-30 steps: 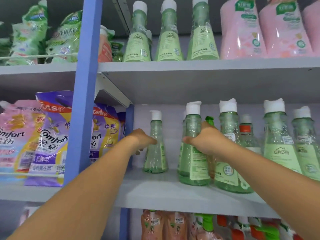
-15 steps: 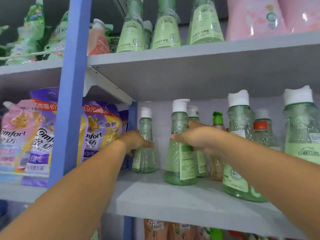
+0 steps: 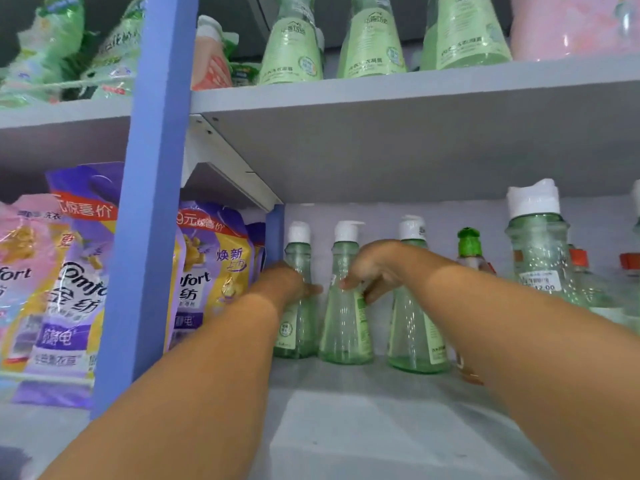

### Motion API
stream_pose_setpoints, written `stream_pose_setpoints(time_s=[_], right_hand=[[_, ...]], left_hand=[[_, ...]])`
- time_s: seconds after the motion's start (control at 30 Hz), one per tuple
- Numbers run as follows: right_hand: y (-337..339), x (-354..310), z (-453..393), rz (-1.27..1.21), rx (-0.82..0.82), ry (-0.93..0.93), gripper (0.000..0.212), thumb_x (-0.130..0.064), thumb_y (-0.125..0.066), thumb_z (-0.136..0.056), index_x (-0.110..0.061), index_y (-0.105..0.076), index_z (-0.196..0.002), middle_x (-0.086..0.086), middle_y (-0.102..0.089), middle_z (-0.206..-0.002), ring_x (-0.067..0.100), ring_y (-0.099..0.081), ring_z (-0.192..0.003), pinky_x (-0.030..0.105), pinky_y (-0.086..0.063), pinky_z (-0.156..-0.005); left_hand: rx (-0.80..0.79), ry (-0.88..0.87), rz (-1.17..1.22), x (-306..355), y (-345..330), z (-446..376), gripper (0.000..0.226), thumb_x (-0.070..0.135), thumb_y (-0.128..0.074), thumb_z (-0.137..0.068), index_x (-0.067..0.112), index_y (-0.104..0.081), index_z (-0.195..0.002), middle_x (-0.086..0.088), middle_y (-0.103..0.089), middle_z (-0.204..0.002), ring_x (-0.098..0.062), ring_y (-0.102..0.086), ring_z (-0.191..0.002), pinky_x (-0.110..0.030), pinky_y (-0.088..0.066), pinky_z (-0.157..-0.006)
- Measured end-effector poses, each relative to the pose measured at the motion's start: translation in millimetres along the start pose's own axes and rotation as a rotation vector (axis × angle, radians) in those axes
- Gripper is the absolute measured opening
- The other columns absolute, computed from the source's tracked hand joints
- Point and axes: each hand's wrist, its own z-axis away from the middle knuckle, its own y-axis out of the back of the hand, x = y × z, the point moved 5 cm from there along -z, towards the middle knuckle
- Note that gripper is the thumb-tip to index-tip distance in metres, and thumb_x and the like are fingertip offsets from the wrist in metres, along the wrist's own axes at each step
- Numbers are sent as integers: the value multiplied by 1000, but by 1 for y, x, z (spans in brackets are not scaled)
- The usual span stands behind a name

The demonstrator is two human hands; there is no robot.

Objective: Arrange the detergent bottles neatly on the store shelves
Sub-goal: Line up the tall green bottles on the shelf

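At the rear of the grey middle shelf [image 3: 363, 420], three clear green detergent bottles with white caps stand upright in a row against the back wall, just right of the blue upright post [image 3: 152, 202]. Both bare arms reach in from the bottom edge of the view. The left hand [image 3: 287, 284] is wrapped around the neck of the leftmost bottle [image 3: 298, 327], which stands beside the rear blue post; the fingertips show at the bottle's right side. The right hand [image 3: 374, 268] is closed on the upper body of the middle bottle [image 3: 346, 334], thumb at the front and fingers curled over the right side. The third bottle [image 3: 415, 337] stands just beside the middle one, partly covered by the right forearm. Further right stand a bottle with a green cap [image 3: 469, 242] and a larger clear green bottle [image 3: 536, 258] with a white cap and a price sticker, nearer the shelf's front edge. On the upper shelf [image 3: 381, 95], three pale green labelled bottles [image 3: 372, 46] stand in a row, with a pink pouch [image 3: 571, 29] at their right. Left of the blue post, purple and pink Comfort refill pouches [image 3: 76, 289] stand side by side on the adjoining shelf.
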Motion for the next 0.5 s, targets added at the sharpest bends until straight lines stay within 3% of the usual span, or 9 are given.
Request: stream_pose_setpoints(time_s=[0.07, 0.2, 0.27, 0.33, 0.5], right_hand=[[1, -1, -6, 7, 2, -15, 61, -12, -69, -98, 2, -40, -150, 20, -43, -157, 38, -62, -125, 47, -58, -98], [-4, 3, -16, -24, 1, -14, 64, -10, -65, -100, 0, -35, -155, 28, -42, -155, 43, -58, -128, 50, -58, -97], [-5, 4, -22, -56, -8, -3, 70, -22, -74, -95, -2, -39, -153, 28, -48, -150, 43, -61, -125, 50, -60, -95], [-1, 3, -27, -46, 29, 21, 76, -32, -81, -89, -2, -45, -148, 25, -53, -146, 41, -66, -117, 50, -61, -91], [6, 6, -46, -26, 48, 38, 61, -21, -77, -93, 3, -50, -142, 27, -59, -139, 41, -69, -111, 51, -60, -94]], left_hand=[[-44, -6, 72, 0, 0, -4, 73, 55, -50, -105, 1, -40, -154, -18, -48, -155, -33, -52, -138, -37, -46, -112], [-86, 20, 300, -2, 6, -11, 41, 18, -55, -107, -2, -52, -143, -24, -60, -139, -41, -58, -131, -52, -47, -112], [-162, 75, 392, -4, 7, -9, 41, 11, -55, -107, -2, -46, -145, -26, -61, -129, -47, -60, -125, -60, -49, -106], [-227, 121, 451, -6, 11, -9, 49, 10, -60, -105, -1, -40, -149, -29, -55, -138, -51, -60, -123, -64, -50, -103], [-301, 124, 518, -9, 12, -17, 49, 6, -71, -96, 3, -51, -141, -24, -59, -130, -48, -68, -102, -65, -54, -97]])
